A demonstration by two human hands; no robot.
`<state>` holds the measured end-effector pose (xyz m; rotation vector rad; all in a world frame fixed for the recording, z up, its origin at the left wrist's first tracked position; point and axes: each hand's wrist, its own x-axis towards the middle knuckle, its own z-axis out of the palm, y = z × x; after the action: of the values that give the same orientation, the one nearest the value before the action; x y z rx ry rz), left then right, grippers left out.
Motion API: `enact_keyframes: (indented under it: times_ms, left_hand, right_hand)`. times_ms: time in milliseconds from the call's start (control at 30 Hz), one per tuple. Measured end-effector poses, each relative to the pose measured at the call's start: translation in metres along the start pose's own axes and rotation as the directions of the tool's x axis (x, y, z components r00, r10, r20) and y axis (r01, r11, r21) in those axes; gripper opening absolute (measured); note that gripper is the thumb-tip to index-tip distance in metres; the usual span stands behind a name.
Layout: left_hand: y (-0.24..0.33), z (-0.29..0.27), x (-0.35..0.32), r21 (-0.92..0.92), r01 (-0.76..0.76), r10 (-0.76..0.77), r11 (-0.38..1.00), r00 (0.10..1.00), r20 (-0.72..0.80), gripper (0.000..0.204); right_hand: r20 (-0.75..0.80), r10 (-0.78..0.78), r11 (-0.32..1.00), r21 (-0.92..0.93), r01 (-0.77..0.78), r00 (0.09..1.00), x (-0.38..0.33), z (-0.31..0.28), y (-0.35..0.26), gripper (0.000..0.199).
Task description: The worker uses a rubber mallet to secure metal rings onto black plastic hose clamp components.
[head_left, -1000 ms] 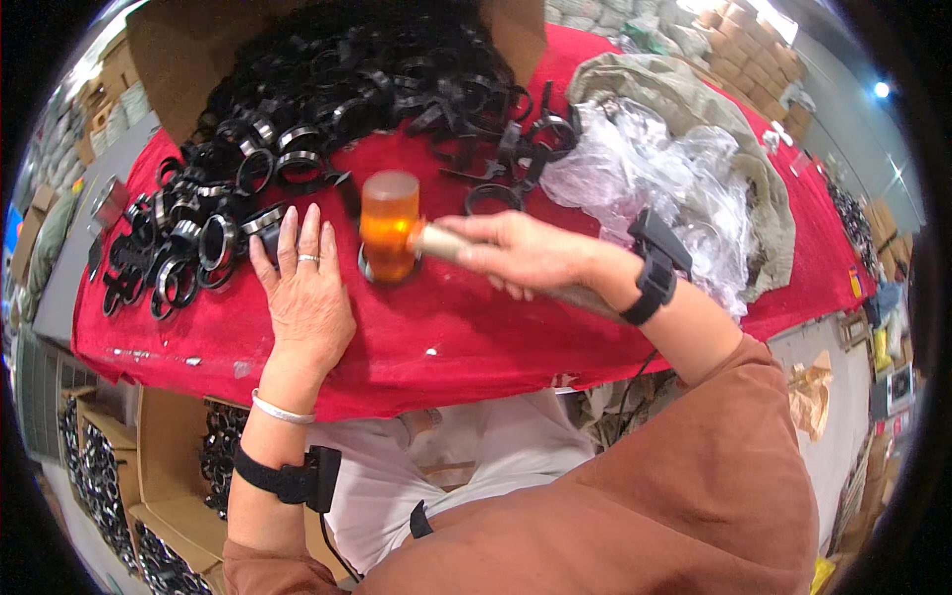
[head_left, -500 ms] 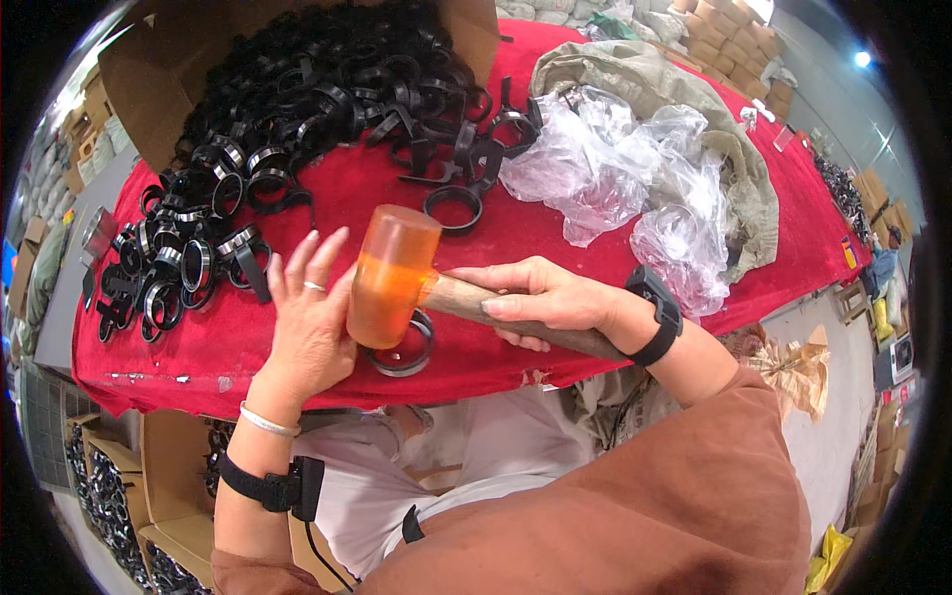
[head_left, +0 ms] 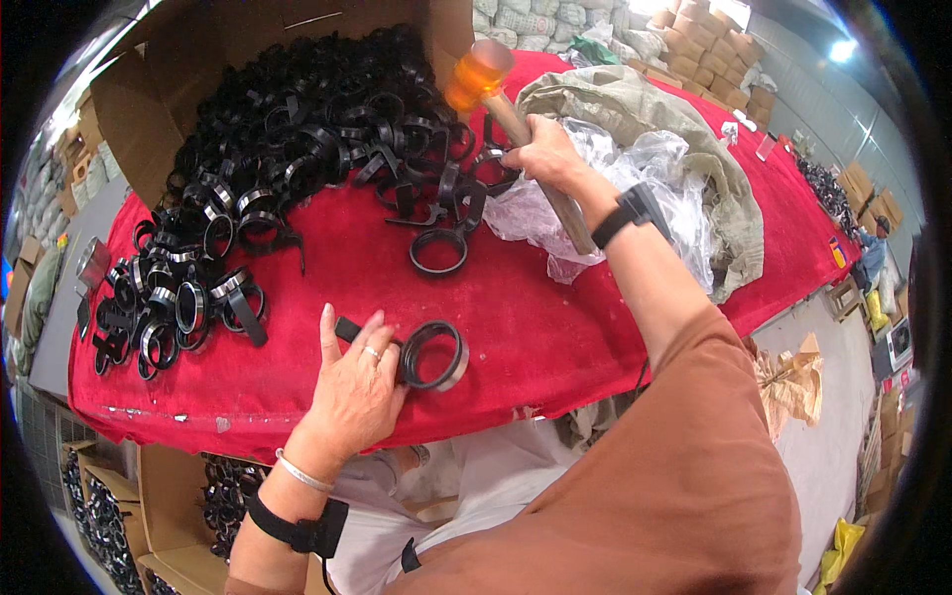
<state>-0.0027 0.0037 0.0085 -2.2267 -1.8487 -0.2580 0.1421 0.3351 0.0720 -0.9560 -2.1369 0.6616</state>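
Near the front edge of the red cloth, my left hand has its fingers over the arm of a black ring with a metal band. The ring sticks out tilted to the right of my fingers, and the end of its flat tab shows on the other side. My right hand is closed around the wooden handle of a mallet with an orange, see-through head. The mallet is raised far forward, its head in front of the heap's right side.
A big heap of black rings with tabs spills from a cardboard box onto the red cloth. One ring lies by itself mid-table. Clear plastic bags and a grey-green sack lie right. Boxes of rings stand below left.
My right hand has lifted the mallet away, forward and right. My left hand has come nearer the front edge and now holds the ring that was flat under the mallet.
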Motion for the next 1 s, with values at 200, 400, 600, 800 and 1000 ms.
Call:
enact_keyframes:
  times_ms: [200,400,600,800,1000]
  left_hand:
    - [0.012,0.017,0.007,-0.076,0.155,-0.164,0.985,0.977,-0.134,0.045]
    - [0.008,0.02,0.005,-0.088,0.212,-0.225,0.973,0.954,-0.196,0.036]
    - [0.004,0.015,-0.014,-0.139,0.27,-0.295,0.953,0.932,-0.213,0.032]
    - [0.004,0.006,-0.041,-0.197,0.313,-0.35,0.929,0.916,-0.195,0.029]
    - [-0.008,0.017,-0.055,-0.243,0.343,-0.395,0.908,0.893,-0.214,0.022]
  right_hand:
    - [0.196,0.149,0.935,-0.346,-0.074,0.969,0.041,0.028,0.015,0.036]
    - [-0.111,-0.086,0.871,-0.491,0.021,0.99,0.059,0.011,-0.01,0.043]
    - [0.041,-0.192,0.932,-0.306,0.196,0.98,0.037,-0.009,-0.11,0.043]
    - [0.237,-0.205,0.978,0.095,0.188,0.95,0.031,0.049,-0.126,0.039]
    - [-0.143,-0.045,0.822,-0.568,-0.045,0.989,0.058,0.037,-0.032,0.042]
